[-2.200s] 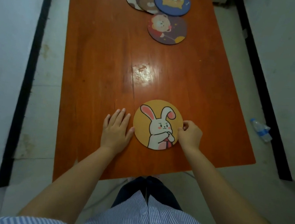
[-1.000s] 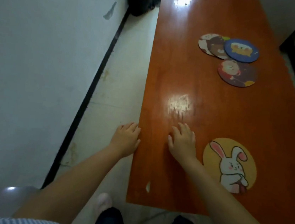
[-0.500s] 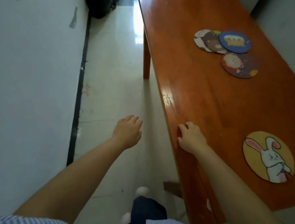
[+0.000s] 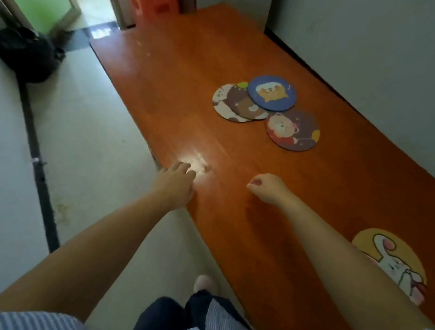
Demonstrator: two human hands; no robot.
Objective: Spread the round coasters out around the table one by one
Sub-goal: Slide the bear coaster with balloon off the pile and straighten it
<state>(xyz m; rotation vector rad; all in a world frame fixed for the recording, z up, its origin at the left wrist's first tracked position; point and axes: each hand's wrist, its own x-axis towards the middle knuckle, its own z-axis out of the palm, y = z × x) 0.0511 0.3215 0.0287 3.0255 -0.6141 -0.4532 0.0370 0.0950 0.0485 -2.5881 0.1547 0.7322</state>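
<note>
Black bag (image 4: 23, 54) sits on the floor by the doorway at far left. At the orange table (image 4: 183, 78) edge, the left hand (image 4: 174, 185) rests flat, fingers extended and empty. Over the tabletop the right hand (image 4: 268, 189) is loosely curled, gripping nothing. Beyond them lie overlapping brown coasters (image 4: 236, 104), a blue coaster (image 4: 272, 92) atop them, and a purple bear coaster (image 4: 292, 128). Near right, the yellow rabbit coaster (image 4: 393, 262) lies alone.

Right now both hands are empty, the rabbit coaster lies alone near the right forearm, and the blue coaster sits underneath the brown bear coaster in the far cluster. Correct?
Not quite. The head view shows the blue coaster lying on top of the brown bear coaster, not underneath. The rest holds: left hand and right hand are empty, and the rabbit coaster lies alone.
</note>
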